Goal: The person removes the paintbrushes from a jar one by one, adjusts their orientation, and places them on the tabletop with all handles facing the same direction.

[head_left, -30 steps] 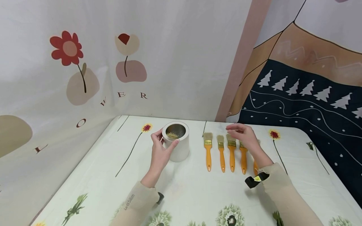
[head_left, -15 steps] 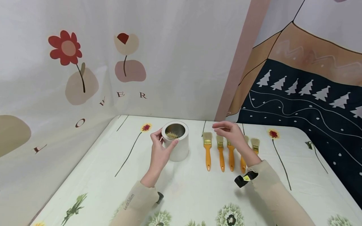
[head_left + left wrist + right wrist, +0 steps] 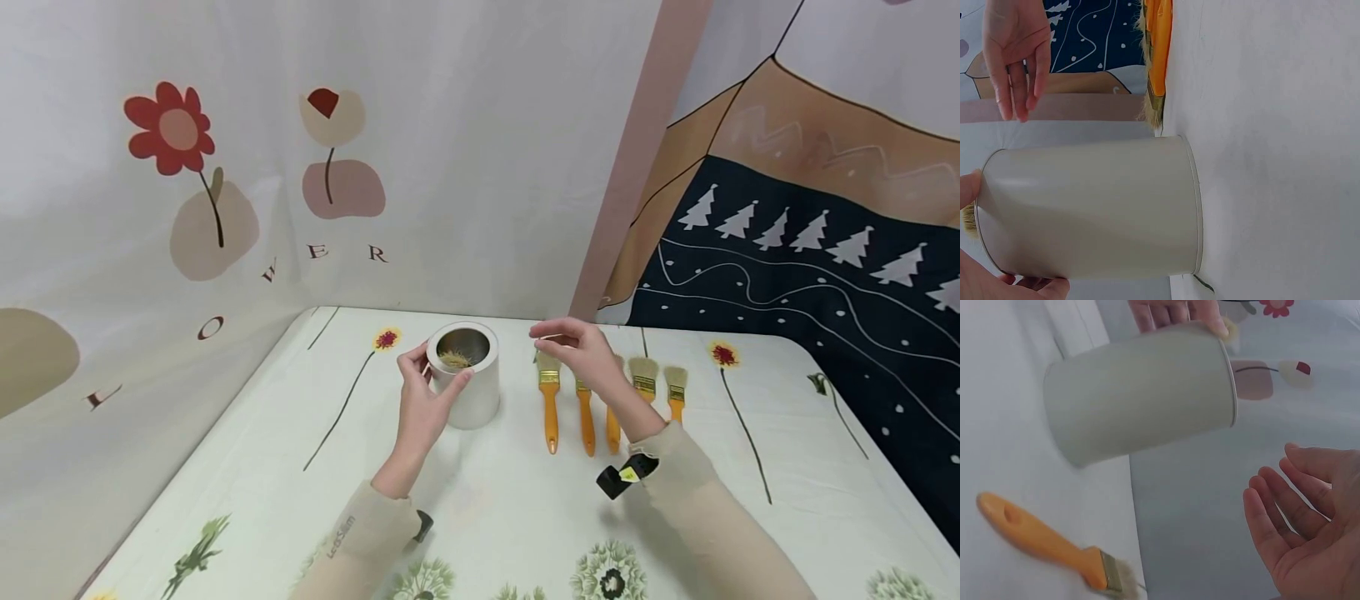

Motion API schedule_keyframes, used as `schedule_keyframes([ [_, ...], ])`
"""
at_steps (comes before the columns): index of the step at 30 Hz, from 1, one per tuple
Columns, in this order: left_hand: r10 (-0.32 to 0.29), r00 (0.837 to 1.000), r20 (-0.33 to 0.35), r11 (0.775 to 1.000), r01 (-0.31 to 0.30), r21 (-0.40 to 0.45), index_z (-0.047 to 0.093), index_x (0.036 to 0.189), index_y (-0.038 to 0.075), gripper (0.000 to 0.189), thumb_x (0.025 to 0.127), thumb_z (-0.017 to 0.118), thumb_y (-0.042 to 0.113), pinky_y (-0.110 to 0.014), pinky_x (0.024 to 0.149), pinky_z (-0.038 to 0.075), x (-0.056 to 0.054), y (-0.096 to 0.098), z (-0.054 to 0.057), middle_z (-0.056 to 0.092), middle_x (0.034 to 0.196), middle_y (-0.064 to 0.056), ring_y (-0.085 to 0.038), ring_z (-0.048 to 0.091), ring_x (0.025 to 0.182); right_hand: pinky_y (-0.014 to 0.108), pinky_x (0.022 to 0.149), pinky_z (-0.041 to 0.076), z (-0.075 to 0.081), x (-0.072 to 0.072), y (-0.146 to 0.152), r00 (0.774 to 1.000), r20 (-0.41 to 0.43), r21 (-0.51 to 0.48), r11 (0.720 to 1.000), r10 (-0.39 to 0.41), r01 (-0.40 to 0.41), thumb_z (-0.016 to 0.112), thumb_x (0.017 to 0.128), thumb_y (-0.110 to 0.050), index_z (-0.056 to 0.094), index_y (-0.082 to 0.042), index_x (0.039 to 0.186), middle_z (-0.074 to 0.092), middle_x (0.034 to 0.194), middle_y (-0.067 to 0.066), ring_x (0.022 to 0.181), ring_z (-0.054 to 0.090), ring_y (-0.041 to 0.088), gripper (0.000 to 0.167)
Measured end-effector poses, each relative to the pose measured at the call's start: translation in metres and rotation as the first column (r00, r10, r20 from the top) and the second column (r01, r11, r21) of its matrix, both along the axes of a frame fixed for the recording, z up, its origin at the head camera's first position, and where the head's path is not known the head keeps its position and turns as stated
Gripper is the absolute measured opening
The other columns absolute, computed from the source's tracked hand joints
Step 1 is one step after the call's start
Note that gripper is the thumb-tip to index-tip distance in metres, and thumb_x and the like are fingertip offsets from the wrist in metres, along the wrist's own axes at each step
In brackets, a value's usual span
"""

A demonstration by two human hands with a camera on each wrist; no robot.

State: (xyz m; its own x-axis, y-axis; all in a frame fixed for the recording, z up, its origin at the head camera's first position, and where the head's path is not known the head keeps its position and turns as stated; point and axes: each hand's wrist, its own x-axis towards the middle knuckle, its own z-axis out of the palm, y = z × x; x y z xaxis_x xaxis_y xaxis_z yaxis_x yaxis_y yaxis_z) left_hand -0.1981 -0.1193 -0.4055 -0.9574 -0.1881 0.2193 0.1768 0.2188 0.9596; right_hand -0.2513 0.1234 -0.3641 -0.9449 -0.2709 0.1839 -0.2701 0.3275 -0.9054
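Note:
A white cylindrical can (image 3: 480, 400) stands upright on the table, its hollow metal interior showing. Pale bristles (image 3: 454, 359) are visible inside it, and also poke past the rim in the left wrist view. My left hand (image 3: 422, 408) grips the can near the top, thumb at the rim and fingers round the far left side. To the can's right, my right hand (image 3: 583, 354) hovers above a row of paintbrushes, fingers loosely extended and holding nothing. Orange handles and pale bristles mark the brushes; the leftmost paintbrush (image 3: 551, 408) lies nearest the can. My right hand and forearm partly cover the middle ones.
A white flower-printed cloth (image 3: 480, 517) covers the table. Behind it hangs a pale curtain (image 3: 480, 167) with flower prints, meeting a dark tree-patterned cloth (image 3: 787, 292) at the right. The rightmost paintbrush (image 3: 677, 392) lies beyond my right forearm.
My right hand has moved left across the row of paintbrushes toward the can, uncovering the brushes at the right end. My left hand and the can have stayed in place.

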Motion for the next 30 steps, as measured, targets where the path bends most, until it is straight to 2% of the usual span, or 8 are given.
schedule_keyframes([
  [6, -0.002, 1.000, -0.003, 1.000, 0.002, 0.005, 0.023, 0.141, 0.001, 0.076, 0.089, 0.075, 0.018, -0.045, 0.128, 0.026, 0.000, 0.001, 0.001, 0.032, 0.158, -0.019, -0.032, 0.029, 0.151, 0.016, 0.088, 0.056, 0.005, 0.004, -0.015, 1.000, -0.002, -0.009, 1.000, 0.022, -0.022, 0.068, 0.095, -0.018, 0.068, -0.006, 0.122, 0.069, 0.123, 0.014, 0.112, 0.065, 0.028, 0.029],
  [12, 0.001, 1.000, 0.004, 1.000, -0.001, -0.002, 0.024, 0.141, 0.002, 0.075, 0.090, 0.075, 0.019, -0.045, 0.128, 0.026, 0.000, 0.001, 0.000, 0.033, 0.158, -0.018, -0.031, 0.029, 0.151, 0.033, 0.094, 0.059, 0.009, 0.007, -0.028, 0.997, -0.051, -0.017, 0.998, 0.063, -0.064, 0.069, 0.094, -0.015, 0.068, -0.005, 0.121, 0.069, 0.122, 0.014, 0.110, 0.066, 0.028, 0.028],
  [16, 0.006, 1.000, -0.001, 1.000, -0.006, -0.002, 0.024, 0.141, 0.002, 0.075, 0.089, 0.076, 0.018, -0.045, 0.128, 0.027, 0.000, 0.001, 0.001, 0.034, 0.157, -0.018, -0.031, 0.030, 0.150, 0.040, 0.096, 0.060, 0.012, 0.010, -0.036, 0.993, -0.075, -0.023, 0.996, 0.086, -0.088, 0.068, 0.094, -0.014, 0.068, -0.005, 0.120, 0.070, 0.121, 0.014, 0.109, 0.067, 0.029, 0.027],
  [23, 0.005, 1.000, -0.004, 1.000, -0.005, -0.007, 0.023, 0.141, 0.002, 0.076, 0.089, 0.075, 0.018, -0.046, 0.127, 0.029, 0.001, 0.002, 0.002, 0.034, 0.156, -0.018, -0.031, 0.032, 0.149, 0.039, 0.095, 0.061, 0.016, 0.013, -0.051, 0.988, -0.097, -0.037, 0.992, 0.117, -0.121, 0.070, 0.093, -0.011, 0.069, -0.004, 0.119, 0.070, 0.120, 0.015, 0.108, 0.069, 0.030, 0.027],
  [30, 0.001, 1.000, 0.004, 1.000, -0.001, -0.007, 0.022, 0.143, 0.004, 0.077, 0.090, 0.075, 0.020, -0.043, 0.127, 0.030, 0.002, 0.002, 0.002, 0.033, 0.157, -0.016, -0.028, 0.032, 0.150, 0.035, 0.095, 0.061, 0.014, 0.015, -0.066, 0.981, -0.108, -0.036, 0.985, 0.163, -0.168, 0.071, 0.092, -0.012, 0.070, -0.004, 0.118, 0.070, 0.121, 0.014, 0.110, 0.069, 0.028, 0.027],
])
